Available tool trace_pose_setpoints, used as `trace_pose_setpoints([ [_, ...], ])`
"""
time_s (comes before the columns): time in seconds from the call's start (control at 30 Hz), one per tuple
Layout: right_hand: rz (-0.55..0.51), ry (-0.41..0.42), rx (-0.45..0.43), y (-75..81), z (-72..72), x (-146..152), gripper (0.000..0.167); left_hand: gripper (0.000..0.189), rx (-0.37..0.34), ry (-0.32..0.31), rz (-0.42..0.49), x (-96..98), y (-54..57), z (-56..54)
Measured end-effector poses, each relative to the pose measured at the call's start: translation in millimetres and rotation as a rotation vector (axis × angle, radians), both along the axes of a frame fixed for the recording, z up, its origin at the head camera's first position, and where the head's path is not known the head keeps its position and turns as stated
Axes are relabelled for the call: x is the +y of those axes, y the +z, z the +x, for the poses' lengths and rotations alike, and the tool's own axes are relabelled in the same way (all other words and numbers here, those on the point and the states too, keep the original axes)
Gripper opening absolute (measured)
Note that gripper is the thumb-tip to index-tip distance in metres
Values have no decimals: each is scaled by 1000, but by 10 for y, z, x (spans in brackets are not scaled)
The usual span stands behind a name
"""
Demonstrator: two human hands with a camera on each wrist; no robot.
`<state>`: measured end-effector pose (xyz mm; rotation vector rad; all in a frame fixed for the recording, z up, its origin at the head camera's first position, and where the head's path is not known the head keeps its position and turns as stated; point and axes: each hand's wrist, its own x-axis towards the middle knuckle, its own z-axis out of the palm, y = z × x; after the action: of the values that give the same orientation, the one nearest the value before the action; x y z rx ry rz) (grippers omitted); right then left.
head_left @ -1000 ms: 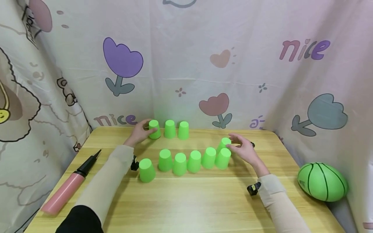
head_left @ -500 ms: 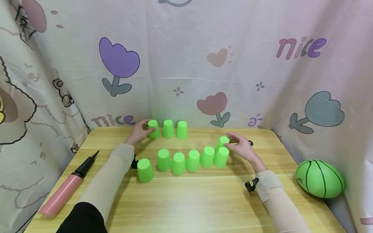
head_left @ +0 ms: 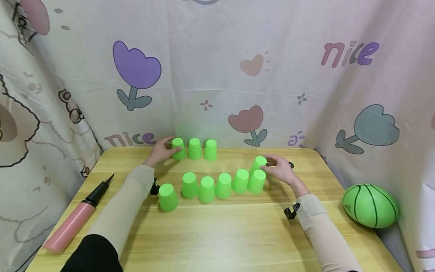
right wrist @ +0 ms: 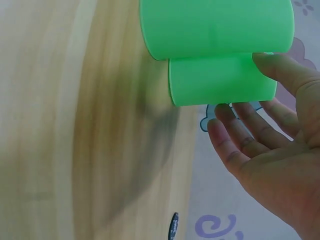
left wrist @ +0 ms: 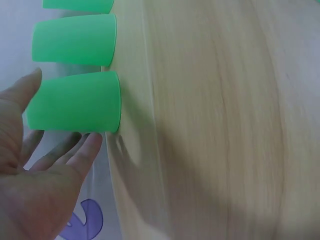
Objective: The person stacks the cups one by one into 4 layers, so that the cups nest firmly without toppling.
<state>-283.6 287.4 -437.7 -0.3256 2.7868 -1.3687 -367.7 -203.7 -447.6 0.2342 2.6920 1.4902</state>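
Note:
My left hand (head_left: 161, 152) is at the leftmost green cup (head_left: 178, 149) of the back row. In the left wrist view, the thumb lies by this upside-down cup (left wrist: 75, 101) on one side, with the fingers along its opposite side. On the right, my right hand (head_left: 279, 168) holds a green cup (head_left: 259, 161), which is partly hidden behind the right-end cup (head_left: 256, 182) of the front row. The right wrist view has the thumb against the rear cup (right wrist: 220, 80), with the fingertips at its other side. Both held cups stand on the table.
Beside the held left cup are two more back-row cups (head_left: 195, 149). Several upside-down green cups (head_left: 207, 189) form the front row, with one cup (head_left: 168, 197) apart at left. A pink hand pump (head_left: 73, 226) lies left; a green ball (head_left: 370, 206) sits at the right edge.
Both hands stay at the same cups, and the cups keep their places. The head view has shifted slightly, so everything sits a little further left and up.

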Motion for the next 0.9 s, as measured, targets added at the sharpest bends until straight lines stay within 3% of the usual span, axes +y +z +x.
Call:
trace_pose_setpoints([
  [0.3,-20,-33,15,255,-175,-149,62,95,-47,-15,32,-256,146,209],
  [0.5,-14,7,42,467,-351,-424,60,88,20,-20,-53,-342,269,455],
  [0.67,-9,64,48,592,-481,-653,54,75,72,-76,-28,-276,345,676],
  [0.9,31,91,17,637,-647,-937,59,65,83,-118,-16,-182,302,1044],
])
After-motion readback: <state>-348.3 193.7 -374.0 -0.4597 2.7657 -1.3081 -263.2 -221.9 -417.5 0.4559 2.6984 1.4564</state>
